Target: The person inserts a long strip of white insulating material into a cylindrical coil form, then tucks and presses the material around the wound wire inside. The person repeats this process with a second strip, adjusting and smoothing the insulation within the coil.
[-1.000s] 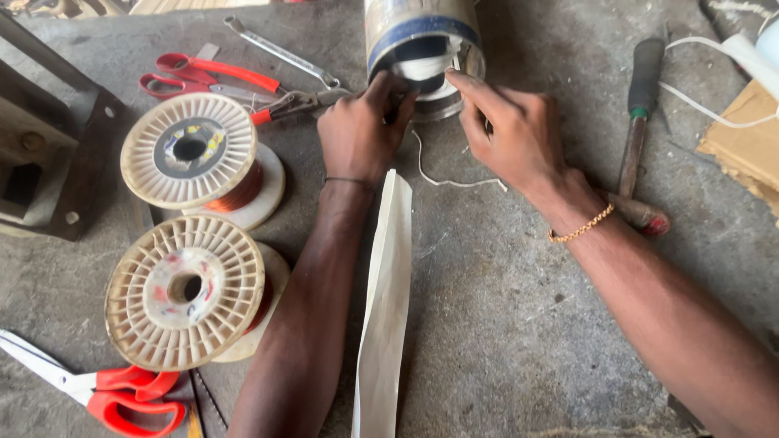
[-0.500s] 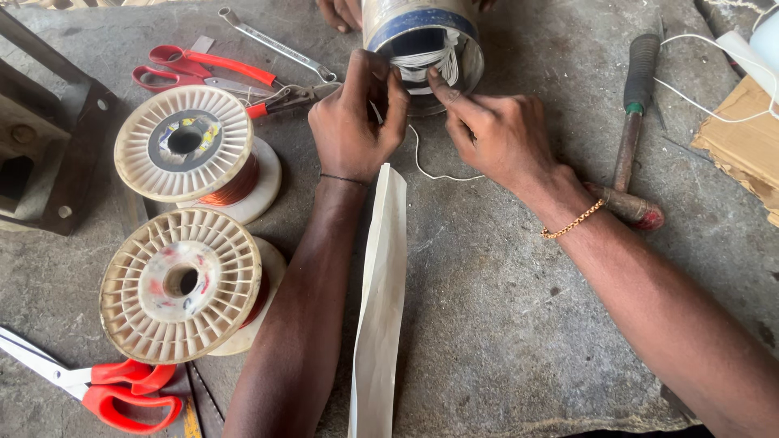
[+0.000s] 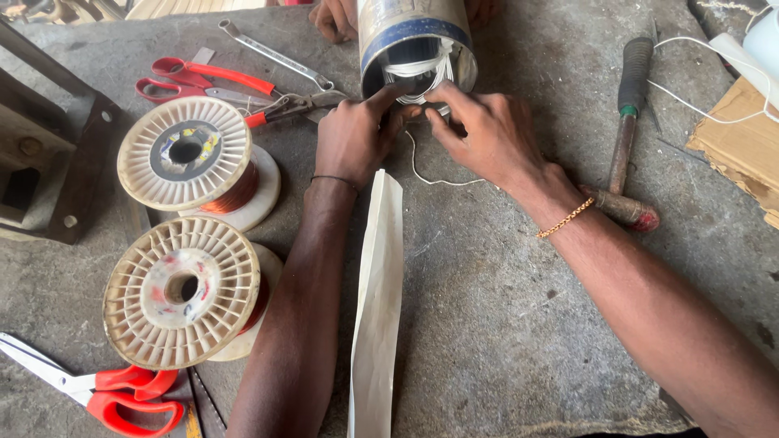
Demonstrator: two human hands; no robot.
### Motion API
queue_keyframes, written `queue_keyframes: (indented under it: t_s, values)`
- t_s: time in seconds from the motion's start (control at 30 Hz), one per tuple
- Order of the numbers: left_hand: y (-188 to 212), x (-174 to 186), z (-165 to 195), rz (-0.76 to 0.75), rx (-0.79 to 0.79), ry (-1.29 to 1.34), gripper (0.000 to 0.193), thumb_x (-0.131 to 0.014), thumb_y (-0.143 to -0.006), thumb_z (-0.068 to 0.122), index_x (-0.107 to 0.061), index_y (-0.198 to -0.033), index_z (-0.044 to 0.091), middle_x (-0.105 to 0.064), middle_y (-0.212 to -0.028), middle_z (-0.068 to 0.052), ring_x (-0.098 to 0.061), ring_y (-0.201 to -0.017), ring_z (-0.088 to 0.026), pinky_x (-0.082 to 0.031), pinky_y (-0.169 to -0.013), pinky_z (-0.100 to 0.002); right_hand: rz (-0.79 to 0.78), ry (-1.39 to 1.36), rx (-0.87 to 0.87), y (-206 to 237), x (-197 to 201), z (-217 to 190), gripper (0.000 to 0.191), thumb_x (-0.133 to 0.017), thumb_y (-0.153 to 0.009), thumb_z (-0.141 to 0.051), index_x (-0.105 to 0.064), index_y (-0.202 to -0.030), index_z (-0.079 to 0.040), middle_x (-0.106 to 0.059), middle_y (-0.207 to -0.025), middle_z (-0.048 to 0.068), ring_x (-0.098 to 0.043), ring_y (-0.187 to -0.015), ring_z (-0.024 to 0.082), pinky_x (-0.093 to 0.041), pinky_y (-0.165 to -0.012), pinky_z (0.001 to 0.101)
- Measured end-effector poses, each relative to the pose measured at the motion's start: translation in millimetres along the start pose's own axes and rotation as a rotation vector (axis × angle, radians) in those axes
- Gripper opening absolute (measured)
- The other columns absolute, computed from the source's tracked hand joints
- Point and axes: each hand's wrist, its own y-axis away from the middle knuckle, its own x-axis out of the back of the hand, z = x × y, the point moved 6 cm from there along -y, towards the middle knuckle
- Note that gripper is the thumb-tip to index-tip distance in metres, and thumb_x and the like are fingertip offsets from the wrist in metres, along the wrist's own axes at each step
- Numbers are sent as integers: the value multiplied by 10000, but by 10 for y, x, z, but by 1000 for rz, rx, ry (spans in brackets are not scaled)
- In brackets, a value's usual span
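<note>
While white windings (image 3: 418, 77) were worked at the mouth of the metal motor cylinder (image 3: 415, 36), both the left hand (image 3: 353, 138) and the right hand (image 3: 479, 130) were closed on them, fingertips pinching. Judged from this, lacing was in hand; steady, careful tucking was called for next.

Spools (image 3: 185, 154) crowd left; bare floor (image 3: 503, 324) lies right.

Two white plastic spools of copper wire (image 3: 185, 154) (image 3: 183, 289) lie flat at left on the grey concrete bench (image 3: 503, 324). Red-handled scissors (image 3: 122, 389) at lower left; red-handled pliers (image 3: 215, 81) and a wrench (image 3: 272, 53) at top. Long pale paper strip (image 3: 377, 308) centre; hammer (image 3: 629, 130) and cardboard (image 3: 742, 146) right.
</note>
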Motion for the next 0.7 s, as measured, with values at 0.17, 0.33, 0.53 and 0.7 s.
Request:
queue_keyframes:
  t_s: [0.17,0.33,0.53,0.7]
  values:
    - [-52,-39,-47,57,-14,-28,267,-664,-997,387,-667,-1217,236,-761,-795,-129,-745,-761,-368,-571,-660,-502,39,-54,71,-84,-23,9,243,-661,-1082,-173,-666,-1286,-41,-721,-728,100,-704,-587,159,-558,-479,294]
    - [-48,-52,-45,22,-12,-50,304,-644,-998,391,-628,-1256,230,-766,-826,-128,-738,-764,-373,-562,-635,-511,-87,-42,-60,-88,-117,145,242,-625,-1080,-218,-686,-1273,-86,-724,-703,123,-703,-517,187,-555,-415,308]
    - [-44,43,1,-58,7,-92,291,-556,-1027,396,-625,-1271,253,-754,-782,-129,-740,-766,-363,-547,-637,-515,-89,35,-58,-130,-82,96,199,-608,-1095,-242,-689,-1211,-102,-702,-657,127,-712,-544,216,-550,-429,333]
    - [-70,-76,-24,-40,91,-119,262,-543,-1023,491,-655,-1178,312,-740,-730,-110,-747,-742,-343,-536,-611,-502,-116,-196,-40,-145,-17,43,160,-614,-1110,-215,-642,-1181,-74,-679,-677,153,-718,-579,230,-490,-457,374]
